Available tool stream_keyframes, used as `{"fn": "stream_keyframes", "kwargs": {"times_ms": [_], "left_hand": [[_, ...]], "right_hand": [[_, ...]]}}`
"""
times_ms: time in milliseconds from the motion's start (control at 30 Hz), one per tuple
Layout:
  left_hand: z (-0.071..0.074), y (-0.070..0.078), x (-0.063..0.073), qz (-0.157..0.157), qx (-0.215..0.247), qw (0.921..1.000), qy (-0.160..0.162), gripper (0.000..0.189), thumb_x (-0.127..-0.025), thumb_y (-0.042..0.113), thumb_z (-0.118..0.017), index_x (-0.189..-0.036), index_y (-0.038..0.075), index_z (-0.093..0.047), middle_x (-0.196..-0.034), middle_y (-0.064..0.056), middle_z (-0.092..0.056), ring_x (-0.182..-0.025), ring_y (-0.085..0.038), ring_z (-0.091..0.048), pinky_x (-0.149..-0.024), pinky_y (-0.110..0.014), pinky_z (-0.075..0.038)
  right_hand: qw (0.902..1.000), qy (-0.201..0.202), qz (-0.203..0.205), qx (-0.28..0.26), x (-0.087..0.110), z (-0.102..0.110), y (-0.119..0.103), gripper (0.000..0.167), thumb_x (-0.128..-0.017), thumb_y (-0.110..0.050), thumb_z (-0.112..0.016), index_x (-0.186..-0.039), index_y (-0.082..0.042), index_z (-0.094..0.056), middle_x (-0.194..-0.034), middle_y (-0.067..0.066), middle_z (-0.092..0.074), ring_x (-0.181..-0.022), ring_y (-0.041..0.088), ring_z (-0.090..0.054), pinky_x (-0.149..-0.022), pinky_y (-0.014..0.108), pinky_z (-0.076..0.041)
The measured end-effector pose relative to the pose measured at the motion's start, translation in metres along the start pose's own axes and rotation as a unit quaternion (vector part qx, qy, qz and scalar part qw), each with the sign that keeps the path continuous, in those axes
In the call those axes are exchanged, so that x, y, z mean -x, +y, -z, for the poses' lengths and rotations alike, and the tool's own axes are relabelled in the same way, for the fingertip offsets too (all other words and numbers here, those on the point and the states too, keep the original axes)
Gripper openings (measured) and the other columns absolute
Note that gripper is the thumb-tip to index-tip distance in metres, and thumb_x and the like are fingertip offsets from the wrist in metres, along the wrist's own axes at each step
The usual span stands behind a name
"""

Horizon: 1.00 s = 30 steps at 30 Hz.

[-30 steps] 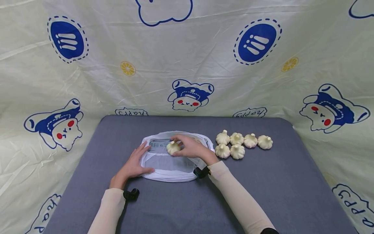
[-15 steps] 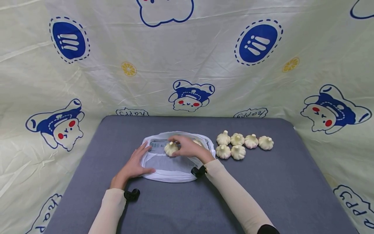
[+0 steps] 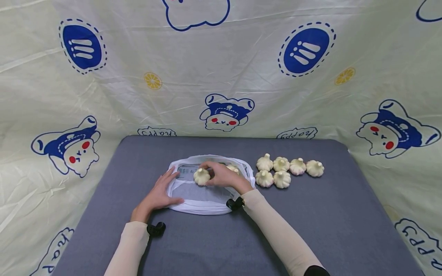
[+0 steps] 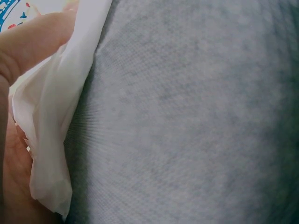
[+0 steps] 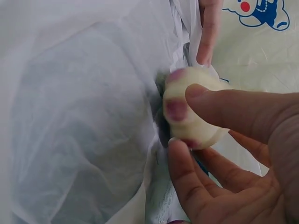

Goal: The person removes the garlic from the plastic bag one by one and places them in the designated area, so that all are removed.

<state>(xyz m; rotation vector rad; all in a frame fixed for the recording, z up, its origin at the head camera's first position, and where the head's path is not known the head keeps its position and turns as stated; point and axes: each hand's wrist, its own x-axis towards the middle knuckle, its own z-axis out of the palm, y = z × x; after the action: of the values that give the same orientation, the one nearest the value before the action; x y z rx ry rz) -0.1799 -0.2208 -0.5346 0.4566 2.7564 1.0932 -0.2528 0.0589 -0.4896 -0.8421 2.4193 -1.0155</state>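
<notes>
In the head view a white plastic bag [image 3: 203, 207] lies with its mouth spread wide, a printed patch inside. My right hand [image 3: 222, 175] holds a garlic bulb [image 3: 202, 176] over the mouth, thumb on one side and fingers on the other. The right wrist view shows this bulb's purple-tinged cloves [image 5: 176, 109] close up. Behind the right hand, another garlic bulb [image 3: 233, 168] in the bag is partly hidden. At the bag's left end my left hand [image 3: 159, 193] rests on the rim, thumb and fingers spread. White film [image 4: 51, 121] crosses its thumb and palm.
Right of the bag, several garlic bulbs [image 3: 281, 165] stand in two rows on the grey tabletop [image 3: 304, 214]. A patterned cloth [image 3: 179, 76] hangs behind the table's far edge.
My right hand has shifted slightly left with the garlic bulb, and the bulb behind it shows more. The left hand stays at the bag's rim.
</notes>
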Motion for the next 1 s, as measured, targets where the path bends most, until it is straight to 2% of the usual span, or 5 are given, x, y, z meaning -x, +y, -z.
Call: {"fn": "stream_keyframes", "kwargs": {"times_ms": [133,367,667,1000], "left_hand": [[0.0,-0.0003,-0.0006,-0.002,-0.004,1.0,0.0,0.101,-0.076,0.041,-0.087,-0.158,0.006,-0.039,-0.172,-0.017,-0.016,-0.157,-0.045,-0.014,-0.127,-0.064,-0.006],[0.0004,0.001,-0.0004,0.001,-0.002,1.0,-0.002,0.101,-0.076,0.041,-0.087,-0.158,0.006,-0.039,-0.172,-0.017,-0.016,-0.157,-0.045,-0.014,-0.127,-0.063,-0.006],[0.0011,0.003,0.0008,0.005,0.003,1.0,-0.003,0.1,-0.077,0.04,-0.087,-0.158,0.006,-0.039,-0.172,-0.017,-0.016,-0.157,-0.046,-0.013,-0.127,-0.064,-0.005],[-0.0009,-0.0011,-0.0004,0.0,-0.002,1.0,-0.001,0.1,-0.077,0.04,-0.087,-0.158,0.005,-0.039,-0.172,-0.017,-0.016,-0.158,-0.045,-0.014,-0.127,-0.064,-0.006]], "right_hand": [[0.9998,-0.003,-0.011,-0.016,0.0001,-0.0001,0.0012,0.054,-0.088,-0.006,-0.079,-0.138,-0.01,-0.059,-0.136,0.011,-0.063,-0.117,0.026,-0.064,-0.102,0.042,-0.055],[0.9995,0.002,-0.014,-0.029,-0.0015,-0.0022,0.0018,0.044,-0.089,-0.008,-0.079,-0.13,-0.009,-0.064,-0.133,0.012,-0.065,-0.113,0.024,-0.068,-0.097,0.035,-0.058],[0.9989,0.008,-0.017,-0.043,-0.0013,-0.0035,0.0016,0.045,-0.086,-0.008,-0.082,-0.128,-0.007,-0.066,-0.131,0.013,-0.067,-0.111,0.025,-0.069,-0.091,0.032,-0.06],[0.9988,0.014,-0.015,-0.044,0.0005,-0.0051,0.0013,0.043,-0.083,-0.008,-0.084,-0.124,-0.007,-0.069,-0.127,0.012,-0.068,-0.109,0.023,-0.069,-0.09,0.031,-0.059]]}}
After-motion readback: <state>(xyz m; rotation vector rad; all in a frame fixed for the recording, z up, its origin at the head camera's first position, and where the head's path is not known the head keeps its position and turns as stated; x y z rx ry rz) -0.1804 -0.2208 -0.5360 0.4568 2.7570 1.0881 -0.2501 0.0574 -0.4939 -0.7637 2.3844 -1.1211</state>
